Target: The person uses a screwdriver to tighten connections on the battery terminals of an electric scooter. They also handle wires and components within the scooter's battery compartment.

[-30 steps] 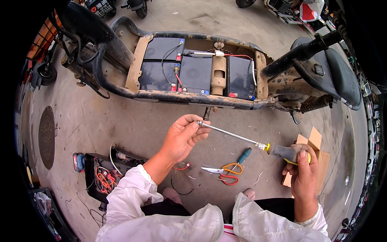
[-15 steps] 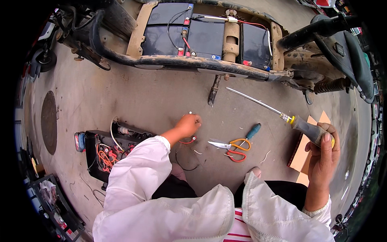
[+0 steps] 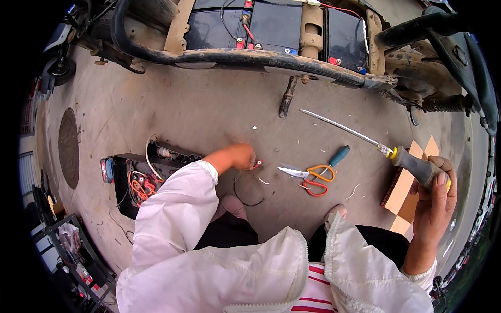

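My right hand (image 3: pixel 437 195) is wrapped around the dark grey, yellow-ended handle of a long screwdriver (image 3: pixel 412 163), whose shaft points up and left. Low over the ground, my left hand (image 3: pixel 240 155) has its fingers curled down at the end of a thin wire (image 3: pixel 236 187) with a red-sleeved ring terminal (image 3: pixel 258 163). The hand is slightly blurred and hides part of its grip. Between my hands lie scissors (image 3: pixel 315 182) with orange and red handles, blades pointing left. A teal-handled screwdriver (image 3: pixel 340 155) lies partly under them.
A vehicle frame (image 3: pixel 219 56) holding several black batteries (image 3: pixel 275 26) stretches across the far side, its stand (image 3: pixel 286 99) pointing toward me. At left sits an open black case (image 3: pixel 122 195) full of orange and red wires. An open cardboard box (image 3: pixel 407 193) is beside my right hand.
My left hand has shifted left and toward me, to the wire's ring terminal. A small white round piece beside it now shows on the ground. My right hand keeps hold of the screwdriver. The view has shifted.
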Motion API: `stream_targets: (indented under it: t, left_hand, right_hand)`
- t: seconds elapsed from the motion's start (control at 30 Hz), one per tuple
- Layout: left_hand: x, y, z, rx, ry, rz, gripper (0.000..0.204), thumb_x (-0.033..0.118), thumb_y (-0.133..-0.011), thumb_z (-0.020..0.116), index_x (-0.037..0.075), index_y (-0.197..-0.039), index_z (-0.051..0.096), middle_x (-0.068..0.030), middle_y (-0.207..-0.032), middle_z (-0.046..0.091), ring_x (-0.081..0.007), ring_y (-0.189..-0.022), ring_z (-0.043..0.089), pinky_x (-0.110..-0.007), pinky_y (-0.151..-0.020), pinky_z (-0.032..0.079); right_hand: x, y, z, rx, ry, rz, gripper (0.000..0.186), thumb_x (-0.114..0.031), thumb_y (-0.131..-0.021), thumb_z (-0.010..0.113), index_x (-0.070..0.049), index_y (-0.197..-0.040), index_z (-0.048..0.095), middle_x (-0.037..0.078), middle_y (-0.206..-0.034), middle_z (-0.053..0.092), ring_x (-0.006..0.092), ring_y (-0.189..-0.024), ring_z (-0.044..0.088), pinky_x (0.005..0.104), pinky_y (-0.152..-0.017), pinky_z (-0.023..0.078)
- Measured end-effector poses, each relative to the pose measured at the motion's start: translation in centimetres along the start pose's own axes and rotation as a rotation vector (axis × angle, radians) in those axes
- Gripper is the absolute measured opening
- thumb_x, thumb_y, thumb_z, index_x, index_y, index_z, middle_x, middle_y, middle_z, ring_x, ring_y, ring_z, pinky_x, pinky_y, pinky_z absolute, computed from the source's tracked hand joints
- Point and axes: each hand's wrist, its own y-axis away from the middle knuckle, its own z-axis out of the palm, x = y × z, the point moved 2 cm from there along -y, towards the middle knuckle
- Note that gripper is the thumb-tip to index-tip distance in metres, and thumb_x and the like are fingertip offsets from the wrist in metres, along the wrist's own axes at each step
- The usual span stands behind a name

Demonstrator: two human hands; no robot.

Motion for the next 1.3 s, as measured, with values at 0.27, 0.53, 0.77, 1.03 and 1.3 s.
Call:
stream_targets:
  t: [0.27,0.53,0.77,1.03,1.3]
  left_hand:
    - [7.4,2.0,12.6,-0.157,-0.328,0.076,0.027,0.03,-0.086,0.07,0.005,-0.096,0.074,-0.0149,-0.1,0.075,-0.0342,-0.095,0.073,-0.046,-0.08,0.058]
    - [6.7,1.9,14.1,-0.015,-0.397,0.14,0.02,0.014,-0.084,0.061,0.004,-0.099,0.071,-0.0166,-0.102,0.074,-0.0324,-0.095,0.074,-0.047,-0.076,0.059]
    - [8.3,2.5,11.5,0.114,-0.26,-0.036,0.02,0.013,-0.08,0.065,0.004,-0.097,0.071,-0.0153,-0.092,0.074,-0.0338,-0.091,0.074,-0.047,-0.077,0.058]
    - [9.8,7.5,-4.0,0.447,1.094,0.167,0.01,0.011,-0.092,0.061,0.003,-0.098,0.06,-0.0034,-0.08,0.062,-0.0169,-0.073,0.06,-0.038,-0.081,0.053]
    - [10.6,12.0,-10.4,0.651,1.92,0.592,0.017,0.011,-0.101,0.052,0.005,-0.118,0.055,0.0012,-0.088,0.05,-0.012,-0.082,0.049,-0.036,-0.091,0.048]
  right_hand:
    - [-0.1,0.6,-0.6,0.039,0.043,-0.01,0.045,-0.034,-0.103,0.058,0.003,-0.128,0.053,0.013,-0.12,0.061,0.0144,-0.095,0.065,0.0255,-0.074,0.053]
    - [-1.9,1.9,-0.7,0.144,0.048,-0.011,0.044,-0.036,-0.101,0.06,0.002,-0.123,0.053,0.01,-0.106,0.062,0.0146,-0.09,0.064,0.0265,-0.071,0.053]
    - [-0.9,2.9,-3.3,0.131,0.066,-0.033,0.044,-0.034,-0.102,0.059,0.003,-0.125,0.052,0.01,-0.106,0.061,0.0134,-0.085,0.062,0.0258,-0.071,0.051]
    - [-0.1,1.7,-4.2,0.071,0.047,-0.025,0.043,-0.032,-0.103,0.058,0.003,-0.127,0.052,0.011,-0.114,0.06,0.012,-0.095,0.06,0.0247,-0.079,0.05]
    - [-0.8,-0.6,-4.5,0.062,0.098,-0.089,0.045,-0.031,-0.099,0.065,0.003,-0.125,0.055,0.012,-0.112,0.061,0.0133,-0.09,0.06,0.025,-0.078,0.048]
